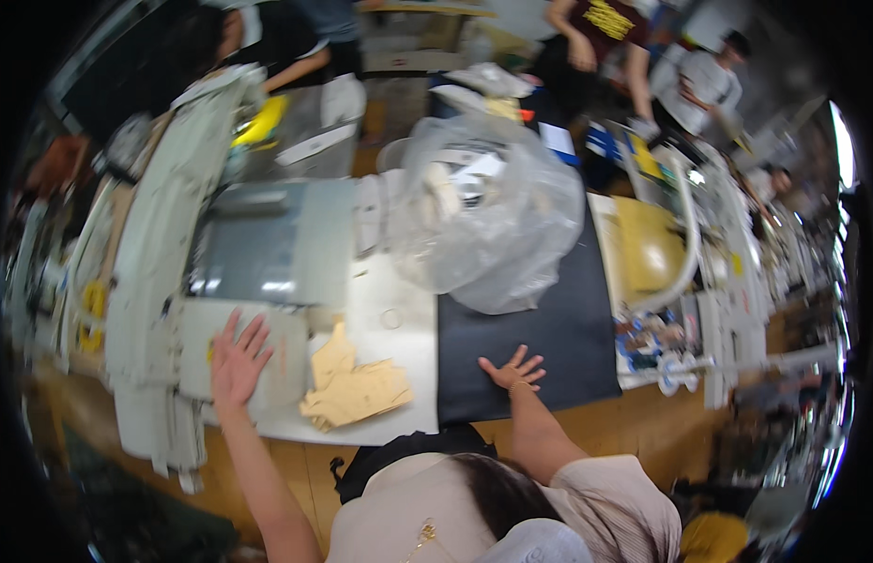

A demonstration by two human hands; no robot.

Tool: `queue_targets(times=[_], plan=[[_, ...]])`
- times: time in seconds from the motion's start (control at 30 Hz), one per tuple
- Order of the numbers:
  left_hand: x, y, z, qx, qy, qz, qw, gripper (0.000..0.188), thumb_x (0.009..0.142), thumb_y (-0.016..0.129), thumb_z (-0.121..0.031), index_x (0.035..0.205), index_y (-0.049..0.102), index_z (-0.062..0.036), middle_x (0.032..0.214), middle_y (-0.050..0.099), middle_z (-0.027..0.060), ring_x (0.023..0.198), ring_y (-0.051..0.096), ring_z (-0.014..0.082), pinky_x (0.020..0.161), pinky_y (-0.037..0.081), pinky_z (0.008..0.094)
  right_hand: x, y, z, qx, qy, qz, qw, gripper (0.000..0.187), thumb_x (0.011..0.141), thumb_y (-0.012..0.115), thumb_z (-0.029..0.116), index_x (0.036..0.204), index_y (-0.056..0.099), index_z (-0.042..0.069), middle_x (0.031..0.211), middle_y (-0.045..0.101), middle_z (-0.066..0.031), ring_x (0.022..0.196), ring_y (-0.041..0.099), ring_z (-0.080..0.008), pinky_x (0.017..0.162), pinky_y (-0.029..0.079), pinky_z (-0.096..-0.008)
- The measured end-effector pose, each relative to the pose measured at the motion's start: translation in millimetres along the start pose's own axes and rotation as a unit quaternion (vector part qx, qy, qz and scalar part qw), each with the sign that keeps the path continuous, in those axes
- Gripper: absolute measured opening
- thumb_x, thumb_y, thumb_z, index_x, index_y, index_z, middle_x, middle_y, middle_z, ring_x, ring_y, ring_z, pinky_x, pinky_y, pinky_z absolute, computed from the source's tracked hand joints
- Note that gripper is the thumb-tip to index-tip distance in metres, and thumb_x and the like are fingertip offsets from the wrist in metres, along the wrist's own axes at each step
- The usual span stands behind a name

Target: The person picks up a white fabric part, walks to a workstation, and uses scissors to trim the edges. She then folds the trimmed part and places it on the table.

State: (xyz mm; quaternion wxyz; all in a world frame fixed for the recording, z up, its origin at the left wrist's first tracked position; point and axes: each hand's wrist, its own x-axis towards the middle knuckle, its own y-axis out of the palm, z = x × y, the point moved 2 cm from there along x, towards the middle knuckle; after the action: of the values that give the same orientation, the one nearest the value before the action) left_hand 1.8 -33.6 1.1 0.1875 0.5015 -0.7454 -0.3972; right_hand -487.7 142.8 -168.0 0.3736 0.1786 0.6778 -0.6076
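Observation:
My left hand (239,361) is spread with its fingers apart over the pale front part of a large grey-white machine (160,244), palm side showing and nothing in it. My right hand (513,370), also empty with fingers stretched out, is at the front of a black mat (573,324). Between the hands, nearer the left one, lie tan cut pieces (357,387) in a loose stack on the white tabletop (391,328). Beyond my right hand sits a big clear plastic bag (512,249) with white and dark pieces inside, too blurred to name.
A yellow panel (648,246) with a curved white tube (688,253) stands right of the mat. Beside it is a tray of small items (650,342). Several people are across the table, one in a white shirt (696,84). More plastic bags (493,82) lie at the back.

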Motion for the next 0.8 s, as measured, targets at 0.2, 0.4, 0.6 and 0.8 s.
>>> queue_targets(times=[0.2,0.4,0.6,0.8], plan=[[4.7,13.4,-1.9,0.002,-0.002,-0.023,1.0,0.054,0.099,0.035,-0.044,0.144,0.028,-0.014,0.141,0.037,0.0224,0.125,0.044,0.0329,0.1,0.041,0.0484,16.7,9.1,-7.5,-0.023,0.016,-0.002,1.0,0.134,0.052,0.057,0.089,0.145,-0.02,0.031,0.15,-0.028,-0.0164,0.137,-0.02,-0.0468,0.103,0.005,-0.0706],[0.1,14.1,-1.7,0.005,-0.001,-0.043,0.999,0.053,0.099,0.033,-0.044,0.143,0.029,-0.0138,0.14,0.038,0.0225,0.125,0.045,0.0322,0.1,0.042,0.0475,4.3,0.2,2.6,-0.035,0.025,0.003,0.999,0.128,0.059,0.058,0.084,0.145,-0.02,0.031,0.149,-0.03,-0.0157,0.137,-0.021,-0.0444,0.106,0.004,-0.0667],[2.7,13.1,-0.8,0.01,-0.004,-0.037,0.999,0.054,0.099,0.034,-0.045,0.143,0.029,-0.0138,0.141,0.038,0.0218,0.126,0.044,0.0311,0.1,0.042,0.0468,4.8,-1.3,1.5,-0.03,0.023,0.0,0.999,0.128,0.058,0.058,0.084,0.146,-0.019,0.03,0.15,-0.029,-0.016,0.138,-0.02,-0.0445,0.106,0.005,-0.0667],[4.7,10.4,-0.9,0.011,-0.003,-0.032,0.999,0.055,0.099,0.033,-0.045,0.144,0.027,-0.0137,0.142,0.036,0.0223,0.128,0.043,0.032,0.101,0.041,0.0483,6.7,0.1,-1.3,-0.018,0.0,-0.016,1.0,0.128,0.057,0.058,0.085,0.148,-0.013,0.029,0.151,-0.024,-0.0181,0.138,-0.017,-0.0466,0.106,0.004,-0.0671]])
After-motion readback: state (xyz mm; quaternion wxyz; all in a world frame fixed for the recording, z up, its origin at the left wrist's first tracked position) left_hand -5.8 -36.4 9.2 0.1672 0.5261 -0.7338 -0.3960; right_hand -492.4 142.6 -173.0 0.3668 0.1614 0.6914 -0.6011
